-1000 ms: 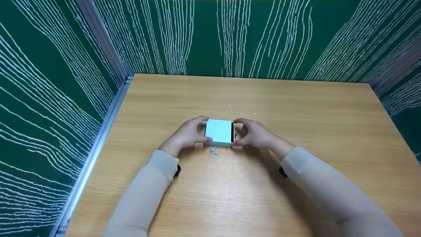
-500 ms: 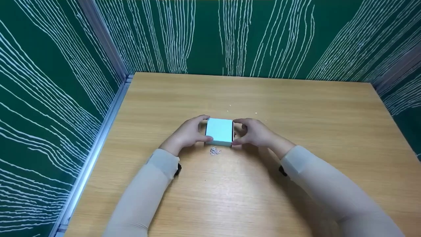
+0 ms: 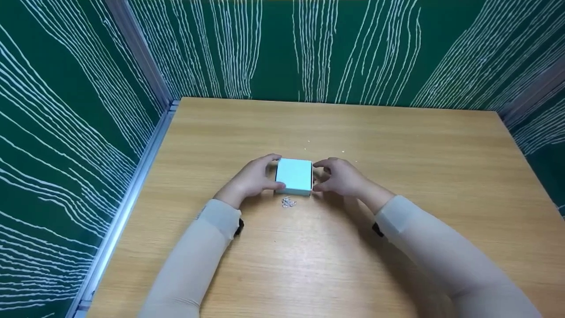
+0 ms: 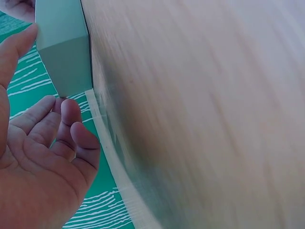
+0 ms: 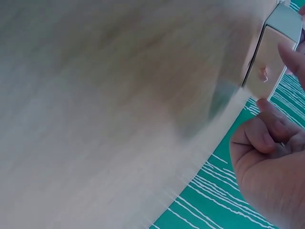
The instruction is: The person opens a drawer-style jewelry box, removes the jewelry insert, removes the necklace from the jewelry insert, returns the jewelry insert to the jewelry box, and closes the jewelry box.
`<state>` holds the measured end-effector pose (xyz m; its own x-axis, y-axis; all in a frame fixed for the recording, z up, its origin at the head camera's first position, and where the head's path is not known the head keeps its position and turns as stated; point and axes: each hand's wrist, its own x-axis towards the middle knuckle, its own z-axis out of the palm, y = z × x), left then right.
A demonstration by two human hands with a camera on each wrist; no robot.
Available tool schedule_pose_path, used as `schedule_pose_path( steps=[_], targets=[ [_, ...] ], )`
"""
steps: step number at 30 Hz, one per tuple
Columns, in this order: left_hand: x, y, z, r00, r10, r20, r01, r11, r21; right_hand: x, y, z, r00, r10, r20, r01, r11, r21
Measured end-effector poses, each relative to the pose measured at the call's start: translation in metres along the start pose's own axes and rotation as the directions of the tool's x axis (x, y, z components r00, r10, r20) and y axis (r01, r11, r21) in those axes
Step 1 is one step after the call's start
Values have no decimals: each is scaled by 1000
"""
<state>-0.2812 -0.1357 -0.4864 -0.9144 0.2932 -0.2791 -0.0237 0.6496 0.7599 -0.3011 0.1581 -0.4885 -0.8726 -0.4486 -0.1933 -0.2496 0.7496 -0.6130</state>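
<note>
A pale turquoise drawer box [image 3: 294,174] lies on the table between both hands. My left hand [image 3: 251,178] grips its left end, the thumb on the near corner and the index finger at the far one. At the right end is my right hand [image 3: 344,177], thumb and index finger spread across that end with the other fingers curled. The right wrist view shows the drawer's pale end face [image 5: 274,57] with a small reddish pull [image 5: 263,73], the thumb tip over the face and another fingertip at its edge. A small heap of silvery bits [image 3: 288,202] lies just before the box.
The wooden table [image 3: 335,265] runs back to a green wall [image 3: 273,48] with white wavy lines. A metal rail [image 3: 132,185] follows the left edge. Several tiny white specks [image 3: 343,152] dot the tabletop behind the box.
The dark gap at the box's right end has narrowed and gone as the drawer slid left into its sleeve. My right hand moved slightly left with it; the left hand stayed in place.
</note>
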Motion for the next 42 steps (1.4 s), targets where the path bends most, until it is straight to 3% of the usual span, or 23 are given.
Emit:
schedule_pose_path(
  steps=[6,16,22,33,42],
  targets=[
    [0,0,2,1000,-3,-2,3,1000,3,-2,-4,3,1000,11,-14,-10,999,39],
    [-1,-1,5,1000,15,-4,-15,1000,-18,-3,-5,-1,994,52,98,-59,996,72],
    [-2,-1,5,1000,5,-8,-5,1000,7,-1,-6,1,993,85,81,-90,994,54],
    [-1,10,5,1000,1,-8,-1,999,36,-4,-4,-4,996,69,59,-71,997,37],
    [5,15,13,999,38,0,-38,996,86,-10,4,-9,997,57,56,-59,997,50]
  ],
)
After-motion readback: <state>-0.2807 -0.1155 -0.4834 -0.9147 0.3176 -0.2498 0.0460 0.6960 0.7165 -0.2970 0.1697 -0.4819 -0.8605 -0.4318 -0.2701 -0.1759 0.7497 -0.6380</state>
